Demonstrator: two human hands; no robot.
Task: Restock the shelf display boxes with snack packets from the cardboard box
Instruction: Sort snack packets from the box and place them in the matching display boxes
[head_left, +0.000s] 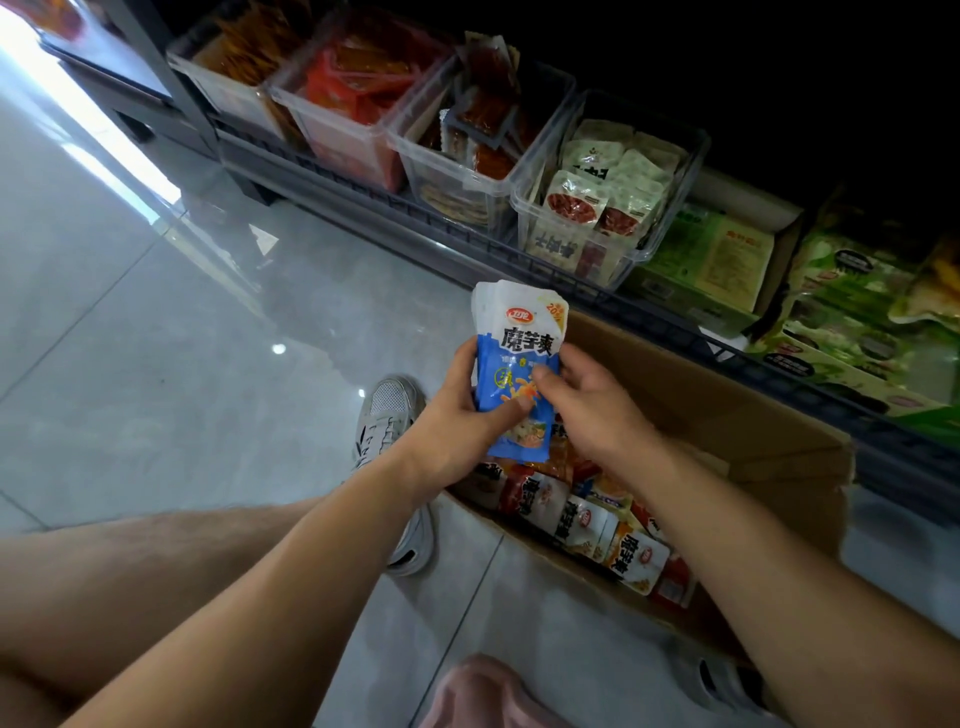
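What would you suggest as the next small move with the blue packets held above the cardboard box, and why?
Probably lift the blue packets toward the clear bins on the shelf. The left hand and right hand both grip them, held above the cardboard box, so picking looks done. Which bin takes them, I cannot tell.

Above the cardboard box (737, 410), I couldn't count the blue packets (522, 364) stacked behind the front one; my right forearm (769, 540) hid the box's near corner.
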